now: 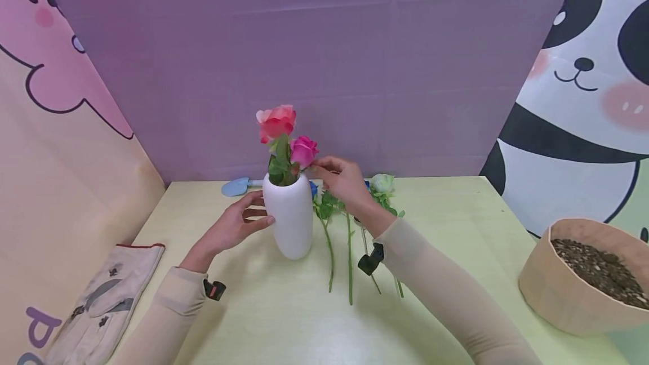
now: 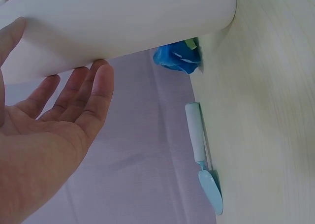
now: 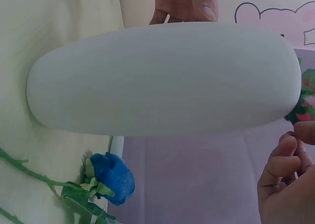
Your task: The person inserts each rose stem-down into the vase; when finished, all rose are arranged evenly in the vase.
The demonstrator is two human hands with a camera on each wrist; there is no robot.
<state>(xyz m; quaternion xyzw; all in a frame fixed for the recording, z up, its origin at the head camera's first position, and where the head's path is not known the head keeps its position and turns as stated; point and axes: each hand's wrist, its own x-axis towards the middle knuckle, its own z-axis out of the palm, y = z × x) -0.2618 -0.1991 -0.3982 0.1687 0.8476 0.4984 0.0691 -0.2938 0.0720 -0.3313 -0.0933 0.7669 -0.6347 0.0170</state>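
Centrally, the white vase (image 1: 289, 224) stands upright on the worktop (image 1: 284, 314). The coral rose (image 1: 277, 121) and the magenta rose (image 1: 304, 151) are at its mouth, the coral bloom higher and to the left. The left hand (image 1: 235, 227) touches the left side of the vase; its fingers are spread, with the tips on the wall. The right hand (image 1: 345, 182) is at the right side of the mouth; its thumb and index finger pinch the magenta rose just below the bloom.

To the right of the vase, loose stems (image 1: 350, 258) lie side by side on the worktop. Among these, the blue rose (image 3: 114, 178) lies near the vase, and the white rose (image 1: 382, 183) lies farther right. The trowel (image 1: 235, 187) lies at the rear edge, left of the vase. The folded cloth (image 1: 109, 297) is at far left; the pot (image 1: 537, 292), containing soil (image 1: 603, 269), is at far right.
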